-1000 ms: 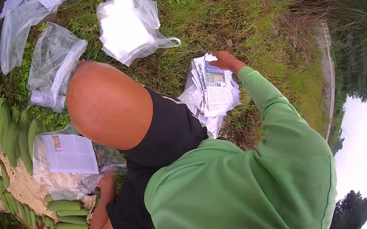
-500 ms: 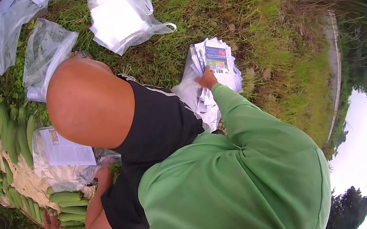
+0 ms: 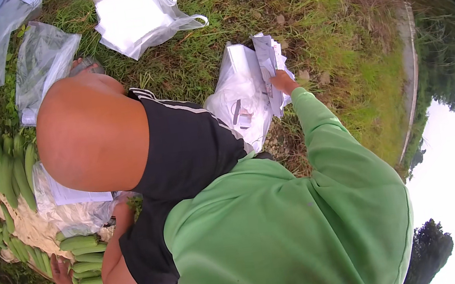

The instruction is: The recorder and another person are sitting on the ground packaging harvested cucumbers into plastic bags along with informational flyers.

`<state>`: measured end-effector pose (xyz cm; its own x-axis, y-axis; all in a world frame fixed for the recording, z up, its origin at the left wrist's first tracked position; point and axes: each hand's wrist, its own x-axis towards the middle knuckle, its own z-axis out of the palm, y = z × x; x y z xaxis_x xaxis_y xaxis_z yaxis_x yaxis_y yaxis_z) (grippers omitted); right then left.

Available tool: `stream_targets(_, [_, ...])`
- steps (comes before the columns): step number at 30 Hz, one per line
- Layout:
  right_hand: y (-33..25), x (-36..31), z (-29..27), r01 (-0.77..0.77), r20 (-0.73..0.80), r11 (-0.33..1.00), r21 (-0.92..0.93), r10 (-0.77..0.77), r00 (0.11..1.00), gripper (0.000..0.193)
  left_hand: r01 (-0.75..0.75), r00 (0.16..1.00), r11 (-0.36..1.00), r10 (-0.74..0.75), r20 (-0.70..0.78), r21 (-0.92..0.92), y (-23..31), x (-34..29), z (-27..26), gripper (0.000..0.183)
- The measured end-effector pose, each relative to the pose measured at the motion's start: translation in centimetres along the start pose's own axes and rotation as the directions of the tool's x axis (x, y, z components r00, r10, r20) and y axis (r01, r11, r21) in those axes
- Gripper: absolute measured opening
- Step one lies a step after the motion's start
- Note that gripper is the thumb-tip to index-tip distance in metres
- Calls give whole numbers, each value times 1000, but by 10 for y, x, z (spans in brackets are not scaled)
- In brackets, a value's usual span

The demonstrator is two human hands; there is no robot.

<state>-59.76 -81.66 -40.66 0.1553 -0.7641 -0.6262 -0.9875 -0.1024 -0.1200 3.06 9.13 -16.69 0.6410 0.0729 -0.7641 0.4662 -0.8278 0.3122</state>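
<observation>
My right hand [image 3: 284,82] has its fingers closed on the edge of a stack of printed paper sheets [image 3: 269,69]. The sheets stand tilted on edge beside a white plastic bag [image 3: 240,91], which lies on the grass and touches them. On the far left, my left hand [image 3: 63,274] has its fingers stretched out at the end of a row of long green gourds [image 3: 85,258]. It touches or nearly touches them, with nothing seen in its grasp. A printed sheet [image 3: 74,192] under clear plastic lies between the gourds and my bare knee.
More green gourds [image 3: 7,167] are heaped at the left around a tan cloth [image 3: 26,219]. A clear bag of white paper [image 3: 135,21] lies at the top, with other clear bags [image 3: 44,57] left of it. A pale path edge [image 3: 412,69] runs along the right.
My right hand has moved rightward with the paper stack, which has tipped up from lying flat, uncovering more of the white bag. My left hand stays by the gourds. The view has shifted slightly.
</observation>
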Motion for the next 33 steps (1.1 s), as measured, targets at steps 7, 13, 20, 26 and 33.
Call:
stream_targets(7, [-103,-109,43,-152,602,957,-248,275,750,47,6,1000,995,-8,21,101,27,0,-10,74])
stream_targets(13, [-105,-151,132,383,374,922,-65,-333,865,40,-49,999,996,50,-11,68,38,12,2,75])
stream_targets(20, [-67,-154,144,344,424,881,-325,-189,886,52,13,1000,993,-15,20,117,23,1,-10,79])
stream_targets(26, [-95,-163,174,-426,604,904,-28,355,714,60,82,996,993,-84,18,87,22,-4,-10,73])
stream_targets(33, [-66,-145,187,326,28,905,-274,-331,943,57,-9,998,995,2,64,101,56,21,20,77])
